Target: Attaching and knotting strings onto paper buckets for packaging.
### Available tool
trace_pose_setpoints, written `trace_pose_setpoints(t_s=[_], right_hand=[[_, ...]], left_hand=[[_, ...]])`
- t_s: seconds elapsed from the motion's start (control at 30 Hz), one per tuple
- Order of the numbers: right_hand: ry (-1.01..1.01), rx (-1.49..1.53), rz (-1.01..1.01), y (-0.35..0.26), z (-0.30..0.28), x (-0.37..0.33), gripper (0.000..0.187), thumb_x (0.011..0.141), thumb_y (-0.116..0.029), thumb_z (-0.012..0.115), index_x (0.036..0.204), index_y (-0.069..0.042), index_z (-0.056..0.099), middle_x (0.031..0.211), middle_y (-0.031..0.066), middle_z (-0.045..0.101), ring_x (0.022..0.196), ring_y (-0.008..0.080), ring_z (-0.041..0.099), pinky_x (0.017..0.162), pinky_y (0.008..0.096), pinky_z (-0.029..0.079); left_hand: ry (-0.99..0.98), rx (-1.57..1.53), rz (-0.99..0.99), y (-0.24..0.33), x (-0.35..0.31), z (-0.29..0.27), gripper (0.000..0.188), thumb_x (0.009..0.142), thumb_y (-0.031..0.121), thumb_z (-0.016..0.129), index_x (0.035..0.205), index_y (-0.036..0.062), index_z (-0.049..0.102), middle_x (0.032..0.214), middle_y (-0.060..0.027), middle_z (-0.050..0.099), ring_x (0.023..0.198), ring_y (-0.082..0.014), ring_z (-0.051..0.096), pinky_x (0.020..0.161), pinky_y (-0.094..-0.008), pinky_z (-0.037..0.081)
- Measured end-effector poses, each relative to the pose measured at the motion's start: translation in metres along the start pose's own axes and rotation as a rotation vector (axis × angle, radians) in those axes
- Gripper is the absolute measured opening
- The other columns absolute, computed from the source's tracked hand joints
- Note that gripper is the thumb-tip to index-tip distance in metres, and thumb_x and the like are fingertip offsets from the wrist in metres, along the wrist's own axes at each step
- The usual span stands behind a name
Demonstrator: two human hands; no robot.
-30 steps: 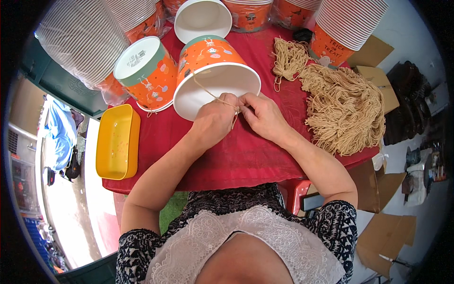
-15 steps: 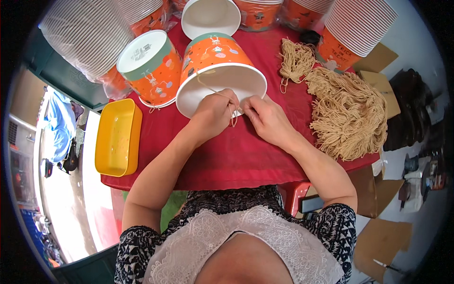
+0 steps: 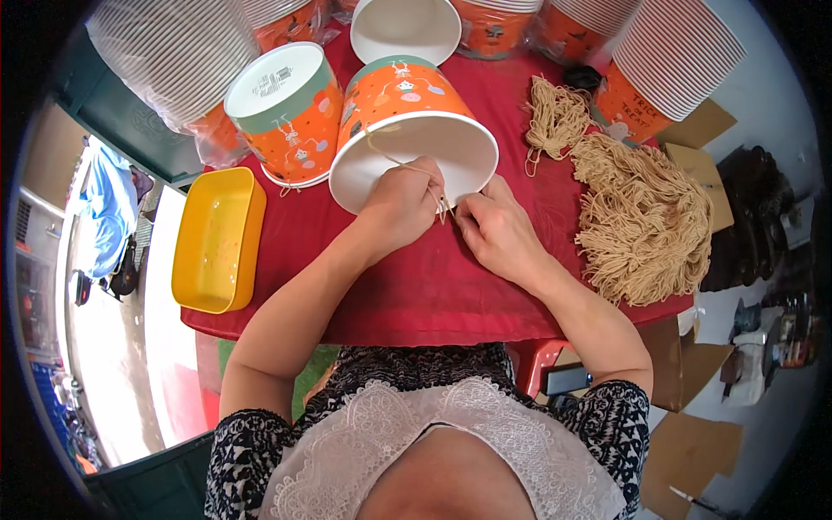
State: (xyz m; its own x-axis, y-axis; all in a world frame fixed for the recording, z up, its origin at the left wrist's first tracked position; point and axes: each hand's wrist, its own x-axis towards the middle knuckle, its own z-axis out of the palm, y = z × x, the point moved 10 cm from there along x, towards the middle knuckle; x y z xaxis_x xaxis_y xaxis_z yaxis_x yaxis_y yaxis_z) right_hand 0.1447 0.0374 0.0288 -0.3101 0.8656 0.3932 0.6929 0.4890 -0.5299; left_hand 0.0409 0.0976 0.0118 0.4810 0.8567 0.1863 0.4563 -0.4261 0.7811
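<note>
Head view: left hand (image 3: 406, 204) and right hand (image 3: 503, 227), set just beside each other, both pinch the tan cord (image 3: 384, 156) at the orange bucket (image 3: 407, 94). The bucket lies tilted, mouth toward the front edge of the table (image 3: 433, 303). Yellow tray (image 3: 217, 247): front-left corner.

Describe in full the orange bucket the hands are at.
The bucket looks like coated paperboard: orange outside with printed figures, a green band around its base end, white inside, white rim. It appears to rest tilted on the red tablecloth, mouth facing the camera, base end away. Tan cord leads from near its left rim to the left hand. That hand and the right hand overlap its near rim; contact is unclear.
</note>
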Motion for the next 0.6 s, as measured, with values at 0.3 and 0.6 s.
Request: trace_pose_setpoints(t_s=[0.3, 0.6], right_hand=[[-0.027, -0.096, -0.043, -0.003, -0.002, 0.001, 0.015, 0.075, 0.001, 0.064, 0.088, 0.006, 0.059, 0.108, 0.0224, 0.052, 0.103, 0.0397, 0.052, 0.082, 0.0459, 0.05], [0.009, -0.065, -0.068, 0.0, -0.005, 0.002, 0.016, 0.075, 0.001, 0.063, 0.09, 0.004, 0.059, 0.108, 0.0221, 0.054, 0.104, 0.0399, 0.053, 0.085, 0.0453, 0.049]], left_hand=[[0.007, 0.089, 0.09, 0.018, 0.001, -0.006, 0.014, 0.088, 0.007, 0.057, 0.08, -0.0034, 0.061, 0.082, -0.0197, 0.064, 0.072, -0.0322, 0.062, 0.069, -0.0408, 0.049], [-0.261, -0.501, -0.194, 0.005, 0.0, 0.016, 0.018, 0.089, 0.014, 0.062, 0.079, -0.0005, 0.061, 0.07, -0.0001, 0.06, 0.054, -0.0056, 0.05, 0.046, -0.0216, 0.039]])
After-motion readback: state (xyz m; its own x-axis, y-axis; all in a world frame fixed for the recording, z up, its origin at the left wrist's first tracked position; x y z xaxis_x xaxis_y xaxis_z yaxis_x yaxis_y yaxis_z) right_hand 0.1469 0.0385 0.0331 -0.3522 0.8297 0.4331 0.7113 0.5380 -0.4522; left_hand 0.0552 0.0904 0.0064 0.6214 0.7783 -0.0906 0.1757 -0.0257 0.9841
